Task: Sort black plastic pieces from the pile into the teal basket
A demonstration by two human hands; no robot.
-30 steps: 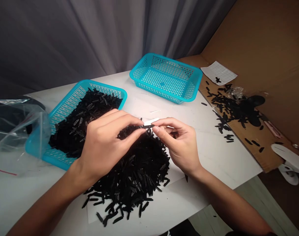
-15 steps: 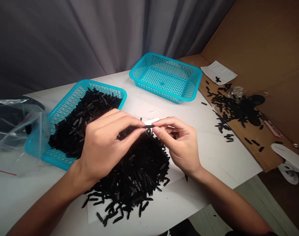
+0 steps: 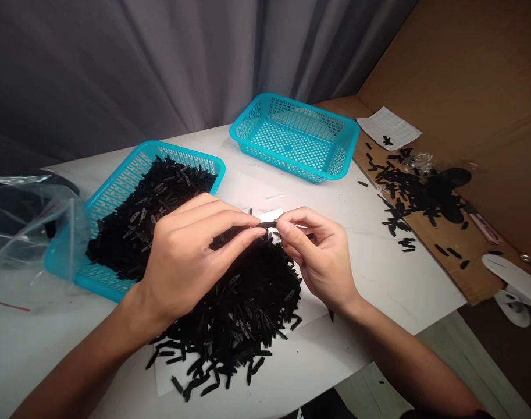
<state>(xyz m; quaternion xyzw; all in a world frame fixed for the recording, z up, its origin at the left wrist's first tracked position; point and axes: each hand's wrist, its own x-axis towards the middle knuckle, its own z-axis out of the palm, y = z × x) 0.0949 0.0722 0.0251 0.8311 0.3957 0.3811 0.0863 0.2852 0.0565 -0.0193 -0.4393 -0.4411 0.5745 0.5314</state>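
Between both hands is a small, thin black strip [image 3: 269, 224], held roughly level above the pile. My left hand [image 3: 189, 244] pinches its left end between thumb and forefinger. The thumb and forefinger of my right hand [image 3: 320, 250] close on its right end. Another dark piece shows by the curled fingers of the right hand; whether it is gripped I cannot tell. Below lies a large heap of similar black strips [image 3: 243, 308] on white paper [image 3: 164, 378]. A blue basket [image 3: 112, 185], partly behind my left hand, is heaped with more strips.
A second blue basket [image 3: 291, 157] stands at the back. Clear plastic bags [image 3: 34, 244] lie at the left. At the right, scattered black pieces [image 3: 422, 192] lie on cardboard [image 3: 457, 279], near a gridded paper [image 3: 389, 129], a pink tool [image 3: 485, 228] and a white object [image 3: 513, 276].
Both hands have shifted slightly, with the fingertips a little farther right. The strip now looks slightly bowed, and my right fingers are curled more.
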